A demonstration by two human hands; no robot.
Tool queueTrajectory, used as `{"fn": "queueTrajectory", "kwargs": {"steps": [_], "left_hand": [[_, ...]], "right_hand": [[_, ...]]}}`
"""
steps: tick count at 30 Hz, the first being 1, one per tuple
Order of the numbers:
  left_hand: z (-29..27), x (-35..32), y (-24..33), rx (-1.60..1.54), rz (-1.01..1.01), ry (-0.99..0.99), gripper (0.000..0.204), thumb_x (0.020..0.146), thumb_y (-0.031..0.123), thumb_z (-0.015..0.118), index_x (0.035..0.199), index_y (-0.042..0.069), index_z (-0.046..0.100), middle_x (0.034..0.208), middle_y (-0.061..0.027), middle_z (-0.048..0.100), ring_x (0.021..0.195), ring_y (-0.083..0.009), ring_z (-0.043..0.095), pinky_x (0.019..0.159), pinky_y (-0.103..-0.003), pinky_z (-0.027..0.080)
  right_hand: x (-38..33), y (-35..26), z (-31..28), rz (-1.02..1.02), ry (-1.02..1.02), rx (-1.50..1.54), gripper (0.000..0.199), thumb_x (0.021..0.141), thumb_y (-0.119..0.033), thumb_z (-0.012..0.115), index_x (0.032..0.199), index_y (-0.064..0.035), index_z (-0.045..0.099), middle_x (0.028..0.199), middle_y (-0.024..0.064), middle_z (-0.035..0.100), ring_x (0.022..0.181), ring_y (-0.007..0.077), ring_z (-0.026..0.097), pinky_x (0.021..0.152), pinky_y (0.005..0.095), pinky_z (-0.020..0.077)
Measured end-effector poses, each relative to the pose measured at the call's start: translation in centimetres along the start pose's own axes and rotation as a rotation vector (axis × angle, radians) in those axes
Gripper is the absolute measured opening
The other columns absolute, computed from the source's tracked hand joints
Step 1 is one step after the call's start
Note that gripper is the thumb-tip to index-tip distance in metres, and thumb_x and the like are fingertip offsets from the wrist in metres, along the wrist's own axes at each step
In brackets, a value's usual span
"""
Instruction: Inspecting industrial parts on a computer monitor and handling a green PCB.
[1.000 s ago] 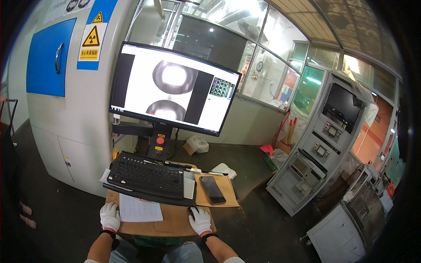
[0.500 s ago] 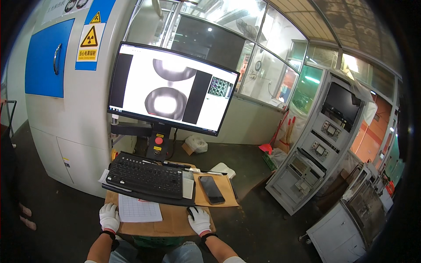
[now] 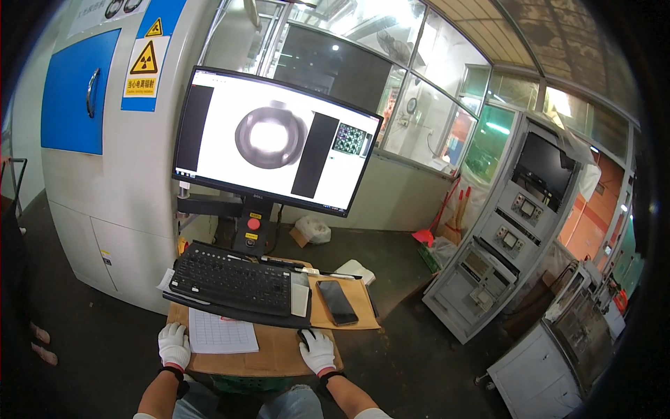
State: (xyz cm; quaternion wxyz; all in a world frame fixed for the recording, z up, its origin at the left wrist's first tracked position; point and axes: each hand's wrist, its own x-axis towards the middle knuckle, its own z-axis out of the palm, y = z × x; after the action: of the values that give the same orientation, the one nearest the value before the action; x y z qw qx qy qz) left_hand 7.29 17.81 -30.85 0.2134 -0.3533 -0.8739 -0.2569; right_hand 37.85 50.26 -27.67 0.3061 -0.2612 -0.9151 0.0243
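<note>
Your left hand, in a white glove, rests flat at the left front edge of the brown wooden bench, fingers loosely together and holding nothing; it lies just beside the white gridded paper sheet. Your right hand, also white-gloved, sits at the right front of the bench, cupped over a small dark object, apparently a black computer mouse, of which only the top edge shows; whether the grip is closed around it cannot be told.

Behind both hands the black flat keyboard lies on a dark tray, its front edge overlapping the top of the paper sheet. To the right of the keyboard a black slab-shaped phone lies face up on a tan cardboard pad, well clear of your right hand. A small white card stands between keyboard and phone.

Above the keyboard, the wide black-framed monitor shows 1 grey ring-shaped form on a white field, flanked by 2 dark vertical bands. Below it, a red round button is set on the stand. The grey metal cabinet with a blue door and a yellow triangular warning sign stands behind at left.
</note>
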Motion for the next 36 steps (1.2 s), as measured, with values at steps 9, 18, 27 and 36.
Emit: {"fn": "queueTrajectory", "kwargs": {"steps": [9,18,27,36], "left_hand": [[0.6,-0.4,-0.5,0.006,0.021,0.050,0.029,0.082,0.018,0.068,0.110,0.009,0.070,0.123,-0.0128,0.068,0.123,-0.0364,0.058,0.108,-0.050,0.043],[-0.4,-0.2,0.3,-0.035,-0.019,0.022,0.030,0.083,0.017,0.068,0.112,0.008,0.070,0.124,-0.0139,0.067,0.124,-0.0368,0.057,0.109,-0.050,0.042],[-0.5,0.0,0.3,-0.018,-0.012,-0.010,0.031,0.084,0.018,0.068,0.113,0.009,0.070,0.125,-0.0131,0.066,0.125,-0.0357,0.057,0.110,-0.050,0.042],[-0.4,-0.1,0.2,-0.013,-0.014,-0.018,0.028,0.089,0.019,0.065,0.115,0.008,0.071,0.126,-0.0135,0.068,0.125,-0.0366,0.058,0.109,-0.050,0.043]], "right_hand": [[0.0,-0.1,0.0,-0.004,-0.005,-0.005,0.046,0.088,-0.029,0.071,0.132,-0.0153,0.065,0.124,0.0159,0.065,0.102,0.0404,0.064,0.089,0.0521,0.0529],[0.2,0.1,-0.2,-0.029,-0.005,-0.016,0.046,0.089,-0.030,0.071,0.131,-0.0140,0.065,0.122,0.0161,0.067,0.101,0.0398,0.065,0.090,0.0513,0.0529],[0.1,0.1,0.1,0.002,-0.016,-0.034,0.045,0.088,-0.031,0.071,0.130,-0.0166,0.066,0.118,0.0158,0.066,0.102,0.0396,0.065,0.088,0.0522,0.0541],[0.2,-0.1,-0.3,-0.014,-0.006,-0.027,0.043,0.088,-0.030,0.071,0.129,-0.0160,0.067,0.119,0.0165,0.067,0.102,0.0403,0.065,0.088,0.0521,0.0541]]}}
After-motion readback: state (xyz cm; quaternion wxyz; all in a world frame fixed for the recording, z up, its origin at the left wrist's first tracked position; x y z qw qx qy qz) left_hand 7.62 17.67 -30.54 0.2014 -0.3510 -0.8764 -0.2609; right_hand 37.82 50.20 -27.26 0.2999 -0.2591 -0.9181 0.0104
